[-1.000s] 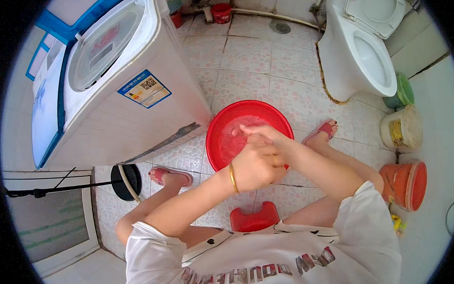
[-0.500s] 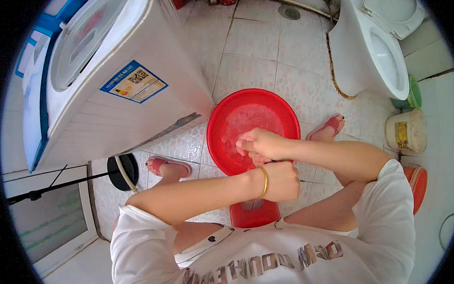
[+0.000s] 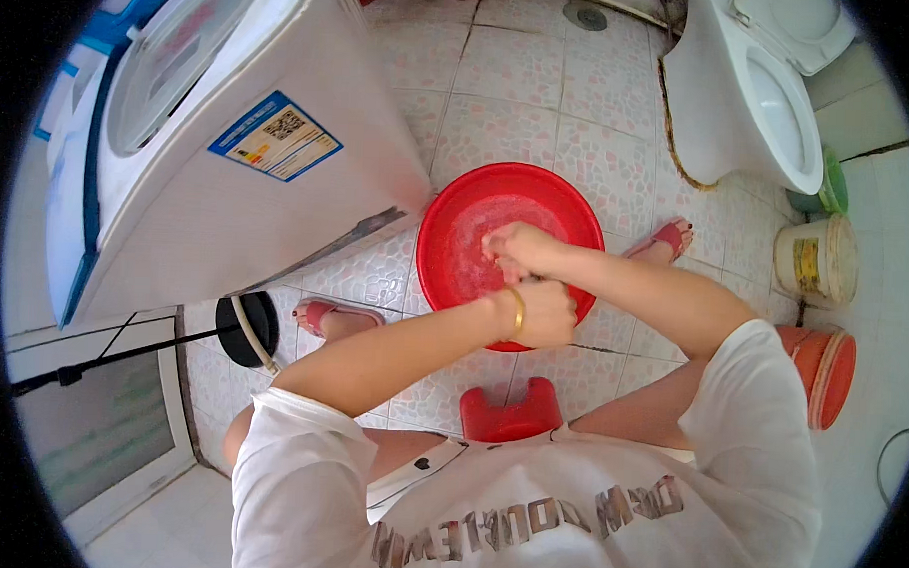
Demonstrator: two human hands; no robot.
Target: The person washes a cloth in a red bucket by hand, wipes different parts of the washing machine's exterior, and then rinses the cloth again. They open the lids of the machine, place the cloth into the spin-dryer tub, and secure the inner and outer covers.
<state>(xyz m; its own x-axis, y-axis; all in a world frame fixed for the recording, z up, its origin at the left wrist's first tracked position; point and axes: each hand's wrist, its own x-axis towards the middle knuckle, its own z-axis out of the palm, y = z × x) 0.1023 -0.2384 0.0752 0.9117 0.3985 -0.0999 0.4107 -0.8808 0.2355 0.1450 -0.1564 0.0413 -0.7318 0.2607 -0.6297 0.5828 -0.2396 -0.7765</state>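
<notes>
A round red basin [image 3: 457, 199] stands on the tiled floor in front of me, with cloudy, sudsy-looking water in it. Over its near right part are both my hands, close together. My left hand [image 3: 546, 313], a gold bangle on its wrist, is closed in a fist with its back toward me. Just beyond it, my right hand [image 3: 521, 251] is curled above the water, fingers bent inward. A small dark bit shows between the two hands, too small to name. Whatever the fingers hold, if anything, is hidden behind them.
A white washing machine [image 3: 319, 149] rises at the left. At the far right are a toilet [image 3: 771, 115], a pale bucket [image 3: 814, 262] and a red bucket [image 3: 827, 372]. A red plastic stool [image 3: 510, 411] is close to my body. My slippered feet flank the basin.
Both hands have moved away from my body, farther over the basin, the left one also slightly leftward. They remain closed and close together. The whole view has shifted a little.
</notes>
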